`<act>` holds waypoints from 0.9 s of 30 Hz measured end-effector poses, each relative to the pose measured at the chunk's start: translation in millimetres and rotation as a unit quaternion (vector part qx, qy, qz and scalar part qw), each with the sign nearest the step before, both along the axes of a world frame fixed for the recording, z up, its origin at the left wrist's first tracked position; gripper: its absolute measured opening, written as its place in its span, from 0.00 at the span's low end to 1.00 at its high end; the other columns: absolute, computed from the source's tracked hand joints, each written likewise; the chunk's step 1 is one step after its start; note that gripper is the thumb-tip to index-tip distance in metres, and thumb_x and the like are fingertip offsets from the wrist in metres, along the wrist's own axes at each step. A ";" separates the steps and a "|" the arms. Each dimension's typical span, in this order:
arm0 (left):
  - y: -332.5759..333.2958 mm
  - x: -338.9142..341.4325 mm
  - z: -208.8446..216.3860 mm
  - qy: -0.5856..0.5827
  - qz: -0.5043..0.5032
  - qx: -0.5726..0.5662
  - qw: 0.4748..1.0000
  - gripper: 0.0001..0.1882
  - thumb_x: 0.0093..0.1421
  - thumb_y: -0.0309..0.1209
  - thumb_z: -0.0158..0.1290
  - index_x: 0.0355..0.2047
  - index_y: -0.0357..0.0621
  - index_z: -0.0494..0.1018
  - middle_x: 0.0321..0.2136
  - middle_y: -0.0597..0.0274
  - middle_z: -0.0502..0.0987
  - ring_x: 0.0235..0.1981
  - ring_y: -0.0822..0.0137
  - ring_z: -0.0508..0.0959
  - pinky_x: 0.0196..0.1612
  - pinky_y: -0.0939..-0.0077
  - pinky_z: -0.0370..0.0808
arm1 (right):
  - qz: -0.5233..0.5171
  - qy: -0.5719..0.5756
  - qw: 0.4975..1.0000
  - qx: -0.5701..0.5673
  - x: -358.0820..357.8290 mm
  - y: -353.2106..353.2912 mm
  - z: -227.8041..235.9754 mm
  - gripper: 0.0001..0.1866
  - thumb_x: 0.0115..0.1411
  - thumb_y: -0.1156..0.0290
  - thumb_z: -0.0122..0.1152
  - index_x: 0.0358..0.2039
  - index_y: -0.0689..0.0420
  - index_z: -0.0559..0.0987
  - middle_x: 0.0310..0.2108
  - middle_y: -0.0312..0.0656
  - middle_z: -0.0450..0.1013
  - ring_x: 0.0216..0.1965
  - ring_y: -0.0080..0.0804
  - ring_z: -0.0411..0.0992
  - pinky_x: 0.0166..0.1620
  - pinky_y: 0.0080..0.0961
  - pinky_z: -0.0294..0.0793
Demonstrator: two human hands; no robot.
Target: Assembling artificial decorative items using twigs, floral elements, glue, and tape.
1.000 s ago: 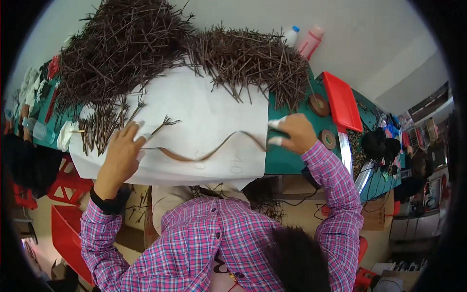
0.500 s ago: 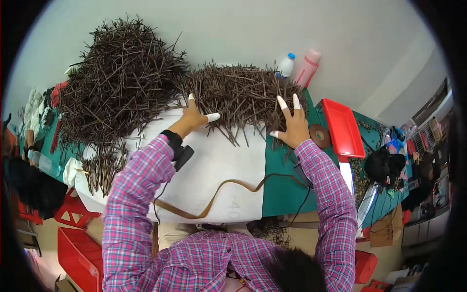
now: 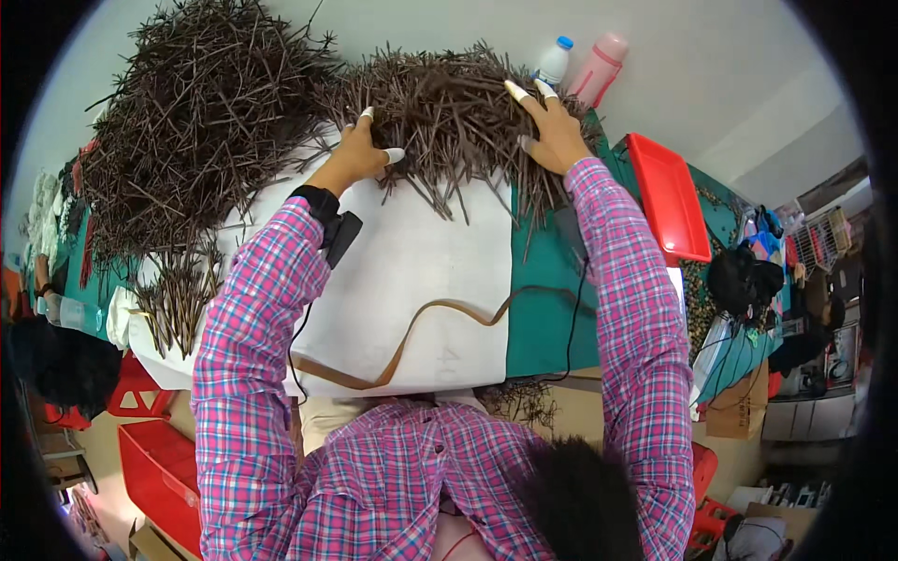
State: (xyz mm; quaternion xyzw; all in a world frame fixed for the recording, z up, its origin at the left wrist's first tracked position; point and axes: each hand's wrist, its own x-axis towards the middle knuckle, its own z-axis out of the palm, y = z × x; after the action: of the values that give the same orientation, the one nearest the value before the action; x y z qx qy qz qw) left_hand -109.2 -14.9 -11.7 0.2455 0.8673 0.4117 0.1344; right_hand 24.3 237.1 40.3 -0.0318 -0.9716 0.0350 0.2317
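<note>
A long pile of thin dark brown twigs (image 3: 440, 103) lies along the far side of the table. My left hand (image 3: 354, 157) is at its near left edge, thumb and fingers apart. On the right end of the pile lies my right hand (image 3: 559, 133), its fingers stretched out over the twigs. White covers sit on several fingertips of both hands. Neither hand grips anything that I can see. Left of the pile rises a bigger, tangled heap of the same twigs (image 3: 201, 117). A small fanned bunch of twigs (image 3: 178, 294) rests nearer me on the left.
A brown ribbon (image 3: 404, 341) winds across the white sheet (image 3: 430, 266) and green table top (image 3: 543, 346). On the right is a red tray (image 3: 666, 201). A white bottle with a blue cap (image 3: 554, 64) and a pink bottle (image 3: 599, 70) stand behind. Another person's arm (image 3: 44, 280) shows far left.
The whole view has shifted, so the table sits higher in it. My right hand reaches farther over the twigs. The brown roll beside it has gone out of sight.
</note>
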 end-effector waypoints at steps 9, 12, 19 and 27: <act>-10.0 112.2 49.1 0.081 -0.028 0.258 0.962 0.30 0.35 0.39 0.56 0.39 0.35 0.67 0.38 0.41 0.67 0.37 0.50 0.69 0.41 0.67 0.68 | 0.183 -0.047 0.974 -0.121 92.4 -23.9 73.4 0.22 0.50 0.78 0.46 0.48 0.61 0.66 0.49 0.47 0.62 0.52 0.40 0.58 0.55 0.29 0.54; -54.5 182.4 60.1 0.082 -0.082 0.265 0.957 0.27 0.42 0.37 0.56 0.43 0.40 0.65 0.40 0.44 0.64 0.38 0.52 0.68 0.42 0.67 0.67 | 0.223 -0.076 0.961 -0.143 109.6 -99.3 78.7 0.20 0.49 0.78 0.47 0.46 0.63 0.67 0.46 0.47 0.65 0.50 0.37 0.61 0.52 0.27 0.57; -206.6 249.3 33.7 -0.003 -0.040 0.283 0.958 0.22 0.48 0.30 0.52 0.46 0.48 0.65 0.43 0.60 0.65 0.42 0.64 0.67 0.42 0.71 0.67 | 0.366 -0.104 0.919 -0.104 121.0 -169.6 78.3 0.17 0.47 0.77 0.50 0.40 0.62 0.71 0.37 0.47 0.70 0.40 0.37 0.69 0.45 0.27 0.65; -326.6 254.0 -13.1 -0.126 0.339 0.294 0.885 0.13 0.56 0.29 0.47 0.42 0.40 0.68 0.38 0.63 0.72 0.35 0.74 0.71 0.36 0.83 0.68 | 0.382 -0.215 0.892 -0.108 106.9 -206.9 19.2 0.12 0.47 0.75 0.51 0.33 0.61 0.74 0.29 0.47 0.69 0.31 0.40 0.68 0.34 0.26 0.67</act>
State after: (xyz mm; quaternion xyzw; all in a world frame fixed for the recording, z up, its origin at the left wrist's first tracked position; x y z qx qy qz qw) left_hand 144.9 -341.6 -24.8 -0.0887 0.7127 0.6956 0.0167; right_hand 131.2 30.2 59.4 0.3101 -0.9251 0.2182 -0.0192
